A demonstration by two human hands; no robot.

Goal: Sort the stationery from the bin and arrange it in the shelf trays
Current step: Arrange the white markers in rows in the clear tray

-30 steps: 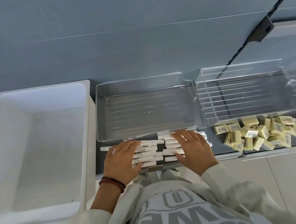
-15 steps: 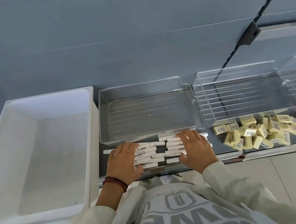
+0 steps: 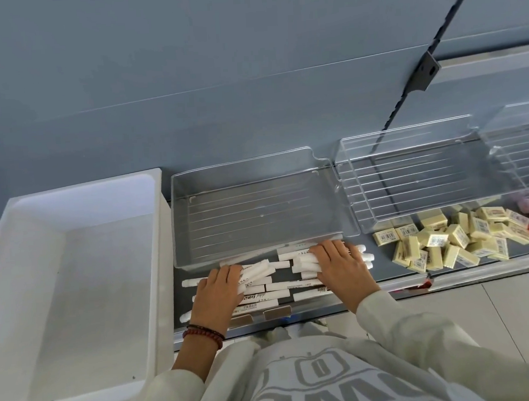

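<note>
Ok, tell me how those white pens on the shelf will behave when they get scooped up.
The white pens look slim and round, so loose ones will probably roll on the smooth shelf. They lie straight where propped across each other, so likely stiff. Several fan out askew by the left hand, so a bundle may splay and slip.

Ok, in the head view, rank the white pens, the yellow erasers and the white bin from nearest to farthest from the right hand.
1. white pens: directly under the right hand, its fingers resting on them.
2. yellow erasers: loose pile on the shelf just to its right.
3. white bin: far left, beyond the left hand.
</note>
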